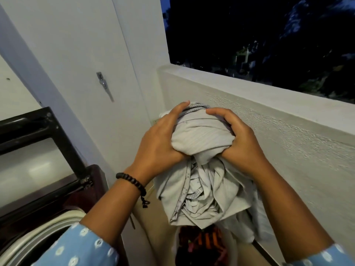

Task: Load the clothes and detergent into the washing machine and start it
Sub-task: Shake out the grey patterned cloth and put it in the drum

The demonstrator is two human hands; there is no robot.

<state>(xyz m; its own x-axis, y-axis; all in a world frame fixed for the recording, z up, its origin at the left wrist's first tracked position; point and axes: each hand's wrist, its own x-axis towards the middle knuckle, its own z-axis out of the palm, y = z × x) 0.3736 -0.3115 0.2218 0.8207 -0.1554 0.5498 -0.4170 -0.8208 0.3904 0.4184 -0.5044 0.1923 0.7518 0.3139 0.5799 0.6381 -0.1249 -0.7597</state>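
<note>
A bunched bundle of pale grey clothes (201,169) hangs in front of me, lifted above a laundry basket (177,244) that holds dark and orange garments (203,244). My left hand (159,143) grips the bundle's left side and my right hand (238,144) grips its right side, fingers curled into the cloth. The top-loading washing machine (44,233) stands at the lower left, its dark lid (38,143) raised and the drum rim showing. No detergent is in view.
A white door with a metal handle (104,85) stands behind the machine. A low rough white parapet wall (278,131) runs along the right, with dark night and trees beyond it. Beige floor shows between the machine and the wall.
</note>
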